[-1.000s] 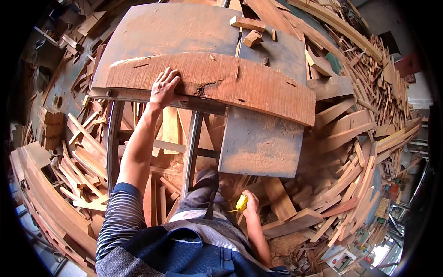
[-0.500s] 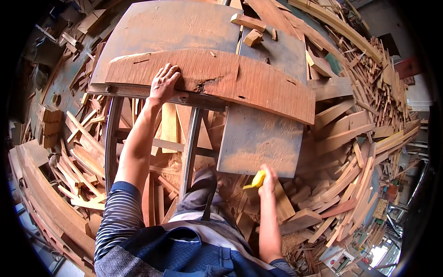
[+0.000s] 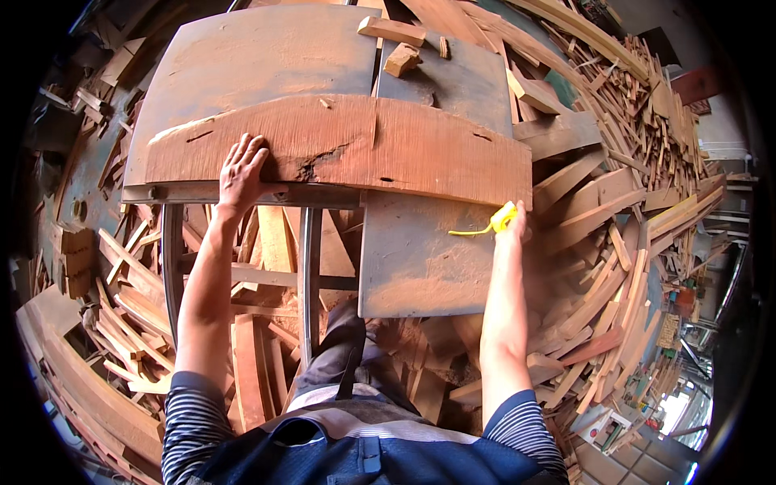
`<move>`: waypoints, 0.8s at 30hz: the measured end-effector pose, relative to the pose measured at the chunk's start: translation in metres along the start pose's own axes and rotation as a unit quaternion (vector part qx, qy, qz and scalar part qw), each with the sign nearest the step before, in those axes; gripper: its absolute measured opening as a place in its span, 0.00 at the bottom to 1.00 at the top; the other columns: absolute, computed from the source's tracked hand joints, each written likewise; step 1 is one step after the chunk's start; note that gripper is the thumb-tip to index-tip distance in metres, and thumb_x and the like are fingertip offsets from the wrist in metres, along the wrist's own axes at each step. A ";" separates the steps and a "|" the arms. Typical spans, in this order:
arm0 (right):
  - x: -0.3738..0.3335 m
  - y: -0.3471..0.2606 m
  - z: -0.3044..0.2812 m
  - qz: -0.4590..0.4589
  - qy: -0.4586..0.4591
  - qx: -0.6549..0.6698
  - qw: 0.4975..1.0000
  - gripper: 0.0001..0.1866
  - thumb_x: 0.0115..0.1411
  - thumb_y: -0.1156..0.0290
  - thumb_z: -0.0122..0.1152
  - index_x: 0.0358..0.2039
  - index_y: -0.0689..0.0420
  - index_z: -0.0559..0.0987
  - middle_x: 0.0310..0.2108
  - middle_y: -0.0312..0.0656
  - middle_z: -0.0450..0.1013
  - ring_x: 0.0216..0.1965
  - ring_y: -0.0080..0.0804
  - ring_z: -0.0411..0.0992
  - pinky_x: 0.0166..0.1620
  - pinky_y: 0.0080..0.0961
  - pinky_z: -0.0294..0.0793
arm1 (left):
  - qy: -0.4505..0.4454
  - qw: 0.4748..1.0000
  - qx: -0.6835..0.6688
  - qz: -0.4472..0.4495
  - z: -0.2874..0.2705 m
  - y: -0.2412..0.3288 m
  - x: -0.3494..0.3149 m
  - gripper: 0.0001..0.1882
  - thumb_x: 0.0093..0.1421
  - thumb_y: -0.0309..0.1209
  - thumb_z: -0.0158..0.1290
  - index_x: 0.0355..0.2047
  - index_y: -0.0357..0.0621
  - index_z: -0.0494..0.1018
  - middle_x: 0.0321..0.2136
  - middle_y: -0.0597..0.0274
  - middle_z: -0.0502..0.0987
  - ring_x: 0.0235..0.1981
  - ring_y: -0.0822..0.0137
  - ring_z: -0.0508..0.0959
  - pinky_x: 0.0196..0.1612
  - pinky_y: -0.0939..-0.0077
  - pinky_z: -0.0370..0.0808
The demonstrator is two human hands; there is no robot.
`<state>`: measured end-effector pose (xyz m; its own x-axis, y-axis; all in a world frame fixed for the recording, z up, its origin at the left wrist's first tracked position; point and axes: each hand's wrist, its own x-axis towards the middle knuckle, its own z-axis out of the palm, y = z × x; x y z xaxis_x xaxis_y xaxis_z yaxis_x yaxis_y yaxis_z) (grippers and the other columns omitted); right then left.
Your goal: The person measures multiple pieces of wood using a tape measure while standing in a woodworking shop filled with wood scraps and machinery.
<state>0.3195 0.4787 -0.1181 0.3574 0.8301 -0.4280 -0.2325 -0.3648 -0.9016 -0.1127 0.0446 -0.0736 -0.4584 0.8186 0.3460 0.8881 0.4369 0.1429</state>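
Head view, workpiece: curved reddish wooden board, lying flat across both dusty metal table panels, left and right. Arched edge faces away from the person.
Board's flaws: a dark, ragged knot hole near the near edge, plus a few short dark slits.
Left hand: resting on the board left of that knot hole, fingers laid loosely over the top face, not clenched, thumb out along the near edge.
Right hand: fingers curled round a small yellow hand tool with a thin yellow strip poking out to the left. Can't tell exactly what tool it is, tbh. Hand's right by the board's right near corner; can't tell if it's touching.
Bits beyond the board: a wooden stick, a chunky block and a tiny scrap.
Around the table: piles of offcuts, with long curved planks at far left.
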 end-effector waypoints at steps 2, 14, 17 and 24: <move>0.066 -0.027 -0.031 -0.033 -0.019 0.013 0.999 0.24 0.55 0.54 0.78 0.40 0.57 0.78 0.36 0.39 0.78 0.35 0.35 0.78 0.38 0.36 0.82 | 0.003 1.000 -0.025 0.017 0.012 0.009 0.017 0.43 0.34 0.50 0.76 0.49 0.42 0.77 0.61 0.55 0.73 0.68 0.48 0.66 0.69 0.53 0.64; 0.087 -0.040 -0.022 0.131 -0.195 -0.097 0.967 0.14 0.55 0.56 0.76 0.32 0.45 0.79 0.27 0.30 0.75 0.24 0.32 0.74 0.25 0.31 0.73 | 0.011 1.000 0.005 0.012 0.014 -0.006 0.000 0.43 0.35 0.55 0.75 0.48 0.42 0.77 0.61 0.53 0.72 0.68 0.46 0.66 0.71 0.51 0.62; 0.087 -0.028 -0.023 0.112 -0.233 -0.070 0.964 0.14 0.55 0.56 0.76 0.35 0.47 0.81 0.28 0.30 0.75 0.27 0.32 0.75 0.28 0.31 0.74 | 0.009 1.000 0.019 0.009 0.014 -0.007 0.000 0.42 0.35 0.54 0.75 0.47 0.42 0.76 0.60 0.54 0.73 0.67 0.47 0.67 0.70 0.53 0.64; 0.112 -0.018 -0.025 0.095 -0.228 -0.071 0.967 0.15 0.55 0.54 0.77 0.34 0.46 0.80 0.29 0.31 0.75 0.29 0.31 0.75 0.31 0.33 0.75 | 0.025 1.000 0.007 0.016 0.024 -0.008 0.001 0.42 0.36 0.55 0.75 0.47 0.42 0.77 0.60 0.56 0.72 0.68 0.48 0.66 0.70 0.53 0.64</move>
<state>0.3866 0.5675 -0.1518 -0.1221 0.8301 -0.5441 -0.1173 -0.5564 -0.8226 -0.1209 0.0511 -0.0963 -0.4273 0.8123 0.3969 0.9014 0.4166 0.1177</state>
